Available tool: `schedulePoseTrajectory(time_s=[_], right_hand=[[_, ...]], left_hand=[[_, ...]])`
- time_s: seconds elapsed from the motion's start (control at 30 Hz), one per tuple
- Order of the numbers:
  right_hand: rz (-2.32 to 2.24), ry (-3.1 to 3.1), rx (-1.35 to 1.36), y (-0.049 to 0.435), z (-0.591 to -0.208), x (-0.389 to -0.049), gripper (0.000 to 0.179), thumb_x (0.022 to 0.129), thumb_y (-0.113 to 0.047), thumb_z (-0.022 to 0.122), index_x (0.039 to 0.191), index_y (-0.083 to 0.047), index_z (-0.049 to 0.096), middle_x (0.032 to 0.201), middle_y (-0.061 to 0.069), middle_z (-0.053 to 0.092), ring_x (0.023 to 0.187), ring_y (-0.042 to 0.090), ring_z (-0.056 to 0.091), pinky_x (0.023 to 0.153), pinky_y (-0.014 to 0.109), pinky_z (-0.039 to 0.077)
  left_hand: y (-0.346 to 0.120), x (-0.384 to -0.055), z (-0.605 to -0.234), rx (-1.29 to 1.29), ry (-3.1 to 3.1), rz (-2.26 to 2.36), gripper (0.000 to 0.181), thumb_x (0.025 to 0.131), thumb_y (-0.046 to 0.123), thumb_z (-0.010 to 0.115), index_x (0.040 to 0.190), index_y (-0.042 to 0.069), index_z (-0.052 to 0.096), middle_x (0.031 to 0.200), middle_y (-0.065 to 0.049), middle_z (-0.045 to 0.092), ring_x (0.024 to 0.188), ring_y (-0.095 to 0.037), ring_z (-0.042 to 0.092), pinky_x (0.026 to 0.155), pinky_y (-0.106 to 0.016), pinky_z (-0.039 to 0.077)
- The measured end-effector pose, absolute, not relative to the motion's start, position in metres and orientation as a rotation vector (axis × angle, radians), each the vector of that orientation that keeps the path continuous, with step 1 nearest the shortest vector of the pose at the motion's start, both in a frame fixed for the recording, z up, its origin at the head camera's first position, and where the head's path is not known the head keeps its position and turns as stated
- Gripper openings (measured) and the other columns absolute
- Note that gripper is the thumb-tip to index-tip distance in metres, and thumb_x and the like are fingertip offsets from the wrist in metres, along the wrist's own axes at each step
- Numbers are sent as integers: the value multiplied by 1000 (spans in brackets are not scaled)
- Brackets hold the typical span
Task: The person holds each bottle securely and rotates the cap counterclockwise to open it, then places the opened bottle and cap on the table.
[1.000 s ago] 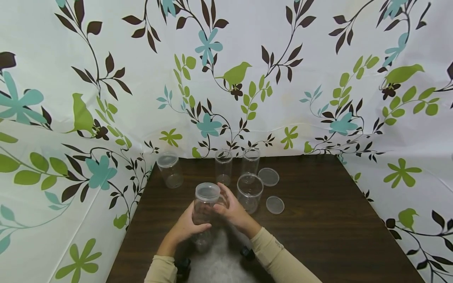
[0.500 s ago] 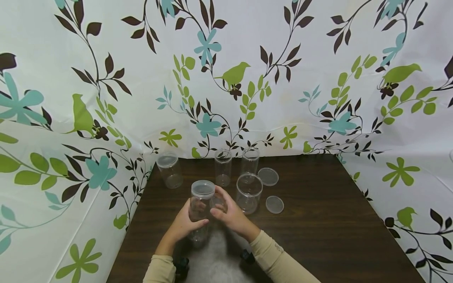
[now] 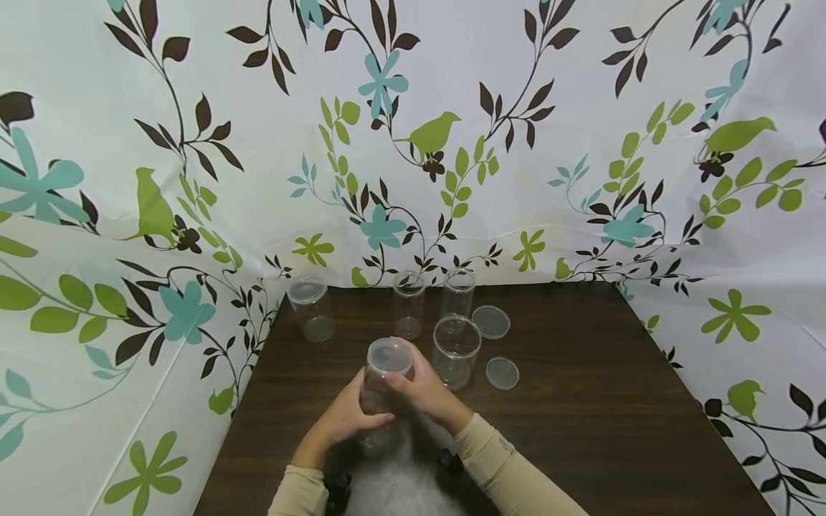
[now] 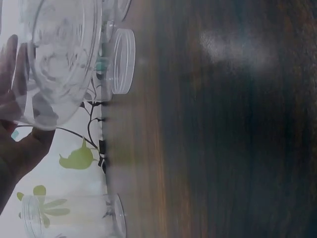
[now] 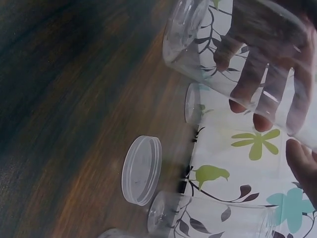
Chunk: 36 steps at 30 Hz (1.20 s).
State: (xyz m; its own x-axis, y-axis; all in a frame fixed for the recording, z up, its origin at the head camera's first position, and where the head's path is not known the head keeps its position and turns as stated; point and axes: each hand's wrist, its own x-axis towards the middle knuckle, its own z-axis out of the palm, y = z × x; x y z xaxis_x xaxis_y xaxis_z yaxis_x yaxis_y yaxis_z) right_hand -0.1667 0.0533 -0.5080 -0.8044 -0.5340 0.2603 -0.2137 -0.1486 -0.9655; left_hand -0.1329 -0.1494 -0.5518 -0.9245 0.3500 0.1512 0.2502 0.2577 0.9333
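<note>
A tall clear plastic jar [image 3: 379, 390] with a frosted lid [image 3: 390, 355] is held up over the near middle of the table. My left hand [image 3: 345, 412] grips its body from the left; through the clear wall in the right wrist view, several of those fingers show curled round the far side. My right hand [image 3: 427, 387] is at the upper right of the same jar, thumb in front just below the lid and fingers behind. Seen from the left wrist, the jar's round base [image 4: 64, 54] faces the camera. Parts of the right fingers are hidden behind the jar.
A lidded jar [image 3: 312, 312] stands at the back left. Two open slim jars [image 3: 409, 308] are at the back, and a wider open jar [image 3: 455, 358] sits right of my hands. Two lids [image 3: 502, 373] lie beside it. Another lid [image 5: 141, 170] shows in the right wrist view.
The held jar shifted left, then back right and slightly nearer me. My right hand, earlier spread beside it, has closed in round its upper part. The other jars and lids stayed put.
</note>
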Motion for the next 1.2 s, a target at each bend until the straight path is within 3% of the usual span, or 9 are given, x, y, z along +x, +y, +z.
schedulePoseTrajectory(time_s=[0.07,0.2,0.47,0.67,0.83,0.97,1.2], right_hand=[[-2060,1872,-857,54,-508,-168,73,98,-36,69,150,3,35,141,24,50,124,18,54,104,29,44],[-2060,1821,-844,57,-507,-168,75,98,-35,69,152,3,33,142,23,50,125,18,54,104,31,45],[-2033,1797,-742,58,-503,-168,101,95,-48,69,160,2,10,151,25,42,136,28,45,108,29,39],[-2032,1788,-718,60,-503,-166,107,94,-52,68,161,-1,4,156,28,34,143,36,37,112,40,37],[-2012,1875,-751,61,-504,-163,101,95,-52,66,161,-2,7,162,25,23,150,39,23,118,54,26],[-1976,1934,-849,59,-505,-161,91,98,-47,64,160,0,15,160,25,28,148,39,28,114,58,31],[-1948,1957,-916,58,-505,-159,85,99,-48,62,160,-5,20,162,19,28,147,37,31,111,58,36]], left_hand=[[-148,-133,-551,585,2424,1753,92,78,20,89,151,7,35,131,-13,60,115,-27,62,95,-45,52],[-147,-133,-550,601,2409,1760,92,79,20,89,151,6,34,130,-14,60,115,-27,61,95,-51,51],[-147,-132,-550,594,2287,1847,86,82,13,85,151,6,34,127,-18,60,113,-33,63,86,-34,56],[-150,-131,-550,574,2256,1903,84,83,11,84,150,5,33,128,-22,60,109,-27,66,76,-37,59],[-156,-133,-551,464,2329,1944,76,82,7,85,144,4,40,124,-18,63,107,-25,67,81,-35,58],[-160,-135,-551,346,2442,1905,71,80,10,86,138,7,45,121,-11,66,111,-27,64,90,-33,53],[-159,-135,-548,320,2463,1877,72,80,12,87,138,6,45,122,-11,65,113,-29,62,93,-35,51]])
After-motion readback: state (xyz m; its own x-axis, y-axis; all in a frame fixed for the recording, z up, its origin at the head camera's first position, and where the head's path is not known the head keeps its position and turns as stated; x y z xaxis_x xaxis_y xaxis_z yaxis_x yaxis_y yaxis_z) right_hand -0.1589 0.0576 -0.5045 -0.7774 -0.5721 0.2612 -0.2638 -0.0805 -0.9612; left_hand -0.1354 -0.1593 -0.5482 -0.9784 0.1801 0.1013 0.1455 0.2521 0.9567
